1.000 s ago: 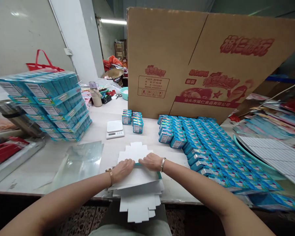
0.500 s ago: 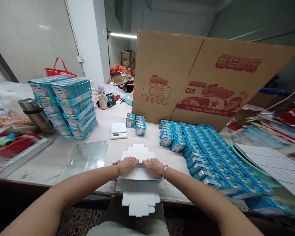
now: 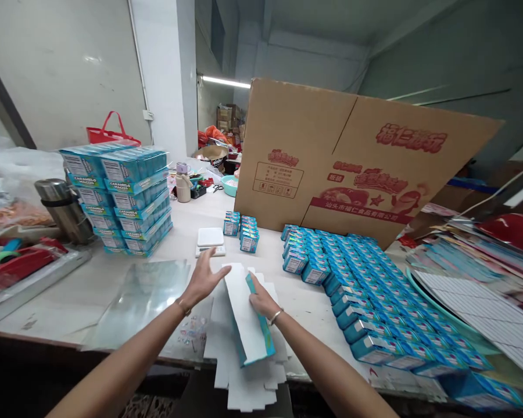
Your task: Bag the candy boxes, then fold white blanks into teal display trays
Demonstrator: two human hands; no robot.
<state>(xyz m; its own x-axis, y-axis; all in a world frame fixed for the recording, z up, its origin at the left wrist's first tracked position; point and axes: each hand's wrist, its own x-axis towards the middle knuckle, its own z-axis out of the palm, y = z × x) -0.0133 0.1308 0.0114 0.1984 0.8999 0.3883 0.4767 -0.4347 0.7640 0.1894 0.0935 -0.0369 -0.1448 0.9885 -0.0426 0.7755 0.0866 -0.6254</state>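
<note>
Table, left fingers wide, right fingers gripping-carton

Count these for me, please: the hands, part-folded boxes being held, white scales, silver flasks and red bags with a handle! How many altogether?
Hands: 2, the left hand and the right hand
Part-folded box being held: 1
White scale: 1
Silver flask: 1
Red bag with a handle: 1
Total: 6

Bright tube light, glare on wall, dim ceiling, stretched edges
</note>
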